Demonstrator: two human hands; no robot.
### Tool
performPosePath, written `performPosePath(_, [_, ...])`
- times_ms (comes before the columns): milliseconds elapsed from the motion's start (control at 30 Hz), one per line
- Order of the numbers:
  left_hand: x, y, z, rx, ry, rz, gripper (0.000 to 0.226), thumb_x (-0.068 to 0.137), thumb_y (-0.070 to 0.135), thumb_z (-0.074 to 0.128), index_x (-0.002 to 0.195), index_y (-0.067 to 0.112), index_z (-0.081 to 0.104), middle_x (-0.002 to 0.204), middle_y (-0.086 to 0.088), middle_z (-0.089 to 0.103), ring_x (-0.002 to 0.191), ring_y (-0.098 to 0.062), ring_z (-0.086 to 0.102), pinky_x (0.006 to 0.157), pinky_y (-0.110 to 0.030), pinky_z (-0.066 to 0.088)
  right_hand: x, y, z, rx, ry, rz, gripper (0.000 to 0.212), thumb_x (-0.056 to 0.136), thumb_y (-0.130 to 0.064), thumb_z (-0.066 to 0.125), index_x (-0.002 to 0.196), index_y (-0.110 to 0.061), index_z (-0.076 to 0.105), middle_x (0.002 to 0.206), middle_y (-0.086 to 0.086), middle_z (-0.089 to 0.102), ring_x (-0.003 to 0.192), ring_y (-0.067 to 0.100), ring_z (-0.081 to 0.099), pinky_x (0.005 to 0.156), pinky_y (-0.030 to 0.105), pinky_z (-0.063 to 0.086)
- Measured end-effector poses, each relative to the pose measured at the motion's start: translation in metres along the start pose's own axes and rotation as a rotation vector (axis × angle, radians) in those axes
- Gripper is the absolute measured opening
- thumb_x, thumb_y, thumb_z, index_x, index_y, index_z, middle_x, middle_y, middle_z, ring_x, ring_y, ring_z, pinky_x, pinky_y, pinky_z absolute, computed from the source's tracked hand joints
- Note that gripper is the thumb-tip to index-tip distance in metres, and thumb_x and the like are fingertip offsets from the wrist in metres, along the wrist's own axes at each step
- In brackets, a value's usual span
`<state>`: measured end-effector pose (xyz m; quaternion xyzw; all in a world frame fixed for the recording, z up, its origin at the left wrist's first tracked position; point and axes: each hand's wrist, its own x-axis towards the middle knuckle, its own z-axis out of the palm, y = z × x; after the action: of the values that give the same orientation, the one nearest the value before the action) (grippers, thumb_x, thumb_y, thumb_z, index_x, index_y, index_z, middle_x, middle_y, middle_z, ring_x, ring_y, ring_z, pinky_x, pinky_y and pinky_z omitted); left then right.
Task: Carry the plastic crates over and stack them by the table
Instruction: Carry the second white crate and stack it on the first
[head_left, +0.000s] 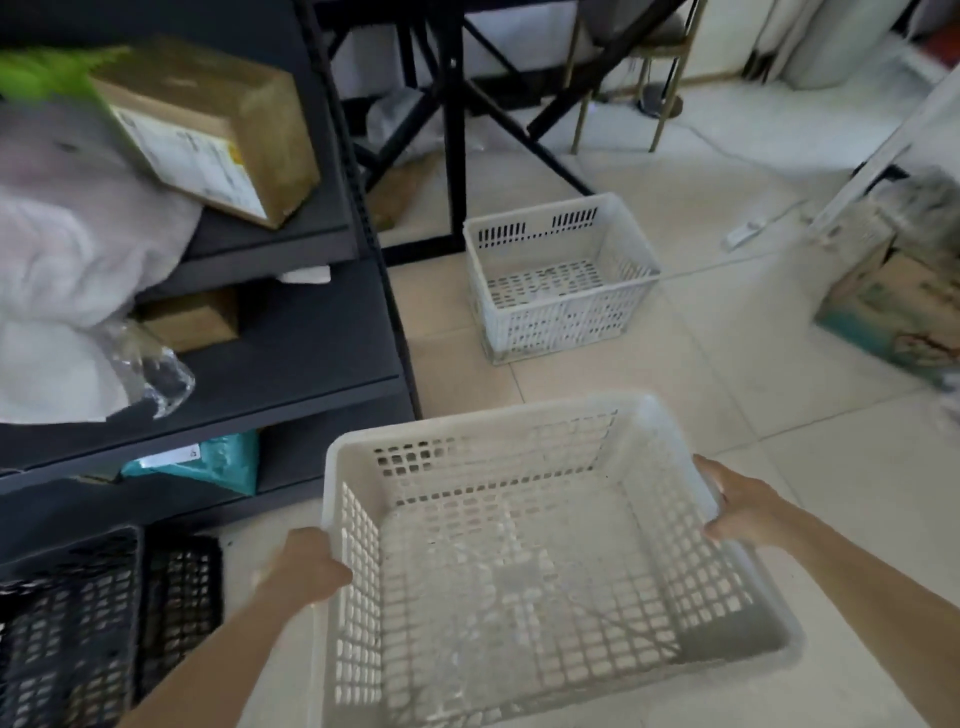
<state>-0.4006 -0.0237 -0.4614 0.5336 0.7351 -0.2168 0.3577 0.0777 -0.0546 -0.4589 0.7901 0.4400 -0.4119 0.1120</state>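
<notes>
I hold an empty white plastic crate (498, 431) with perforated walls above the tiled floor, low in the frame. My left hand (304, 566) grips its left rim and my right hand (743, 506) grips its right rim. A second white crate (558, 312) stands empty on the floor ahead, just in front of the black table legs (457, 130). Two black plastic crates (78, 623) sit on the floor at the lower left, beside the shelf.
A dark shelving unit (322, 358) fills the left side, loaded with a cardboard box (218, 130), white bags and a teal packet. A printed cardboard box (883, 306) stands at the right. A power strip (745, 234) and cable lie on the floor near a chair's gold legs.
</notes>
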Motion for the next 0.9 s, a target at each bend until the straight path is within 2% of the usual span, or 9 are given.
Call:
performPosePath(100, [-0.012, 0.062, -0.021, 0.003, 0.039, 0.053, 0.028, 0.081, 0.031, 0.062, 0.100, 0.009, 0.059, 0.101, -0.005, 0.055, 0.092, -0.019, 0.056, 0.071, -0.026, 0.044, 0.002, 0.018, -0.063, 0.036, 0.056, 0.031, 0.096, 0.079, -0.001, 0.065, 0.152, -0.035, 0.012, 0.154, 0.003, 0.032, 0.055, 0.006, 0.047, 0.043, 0.020, 0.042])
performPosePath(167, [-0.014, 0.102, -0.042, 0.030, 0.062, 0.063, 0.021, 0.080, 0.032, 0.057, 0.089, 0.013, 0.061, 0.094, -0.003, 0.059, 0.086, -0.020, 0.060, 0.075, -0.030, 0.050, 0.007, 0.022, -0.107, 0.064, 0.087, 0.016, 0.095, 0.078, -0.002, 0.068, 0.152, -0.030, 0.015, 0.155, 0.005, 0.030, 0.078, 0.013, 0.058, 0.057, 0.023, 0.050])
performPosePath(233, [-0.011, 0.137, -0.066, 0.023, 0.084, 0.064, 0.018, 0.078, 0.030, 0.055, 0.068, 0.016, 0.051, 0.074, 0.001, 0.054, 0.064, -0.015, 0.054, 0.061, -0.029, 0.047, 0.014, 0.022, -0.150, 0.051, 0.119, 0.022, 0.095, 0.076, -0.001, 0.070, 0.152, -0.026, 0.018, 0.155, 0.009, 0.031, 0.116, 0.030, 0.055, 0.083, 0.034, 0.054])
performPosePath(333, [0.003, 0.191, -0.105, -0.036, 0.105, 0.097, 0.031, 0.078, 0.026, 0.056, 0.057, 0.015, 0.036, 0.060, 0.001, 0.040, 0.052, -0.015, 0.041, 0.054, -0.026, 0.034, 0.033, 0.013, -0.210, 0.071, 0.148, 0.038, 0.093, 0.077, 0.002, 0.069, 0.151, -0.025, 0.020, 0.153, 0.014, 0.032, 0.124, 0.036, 0.049, 0.087, 0.040, 0.052])
performPosePath(567, [0.078, 0.300, -0.214, -0.014, 0.075, 0.169, 0.023, 0.089, 0.031, 0.052, 0.082, 0.010, 0.056, 0.077, -0.002, 0.056, 0.075, -0.021, 0.058, 0.061, -0.028, 0.045, 0.113, -0.031, -0.342, 0.099, 0.101, 0.057, 0.094, 0.079, 0.007, 0.067, 0.151, -0.021, 0.016, 0.129, 0.018, 0.049, 0.082, 0.030, 0.058, 0.068, 0.038, 0.047])
performPosePath(700, [0.122, 0.351, -0.263, -0.011, 0.083, 0.154, 0.030, 0.092, 0.020, 0.047, 0.106, -0.001, 0.063, 0.108, -0.015, 0.066, 0.099, -0.030, 0.064, 0.082, -0.037, 0.054, 0.171, -0.062, -0.407, 0.096, 0.139, 0.073, 0.095, 0.079, 0.003, 0.070, 0.152, -0.022, 0.014, 0.110, 0.018, 0.057, 0.066, 0.029, 0.057, 0.055, 0.034, 0.043])
performPosePath(767, [0.145, 0.371, -0.281, -0.001, 0.071, 0.175, 0.030, 0.093, 0.014, 0.043, 0.104, -0.005, 0.063, 0.113, -0.019, 0.065, 0.104, -0.033, 0.063, 0.085, -0.037, 0.052, 0.203, -0.075, -0.429, 0.074, 0.127, 0.076, 0.099, 0.078, -0.002, 0.073, 0.152, -0.023, 0.011, 0.129, 0.023, 0.053, 0.079, 0.035, 0.061, 0.062, 0.036, 0.049])
performPosePath(833, [0.169, 0.391, -0.296, 0.023, 0.075, 0.177, 0.026, 0.094, 0.012, 0.042, 0.101, -0.003, 0.062, 0.115, -0.020, 0.065, 0.105, -0.032, 0.062, 0.085, -0.036, 0.051, 0.242, -0.088, -0.453, 0.058, 0.122, 0.087, 0.100, 0.076, -0.006, 0.076, 0.152, -0.020, 0.012, 0.145, 0.021, 0.039, 0.109, 0.042, 0.056, 0.079, 0.044, 0.052])
performPosePath(900, [0.197, 0.410, -0.309, 0.024, 0.102, 0.152, 0.030, 0.095, 0.015, 0.043, 0.110, -0.003, 0.061, 0.118, -0.018, 0.063, 0.107, -0.032, 0.061, 0.087, -0.037, 0.051, 0.284, -0.101, -0.471, 0.005, 0.110, 0.076, 0.094, 0.075, -0.012, 0.078, 0.149, -0.013, 0.021, 0.146, 0.020, 0.038, 0.120, 0.042, 0.049, 0.088, 0.047, 0.051])
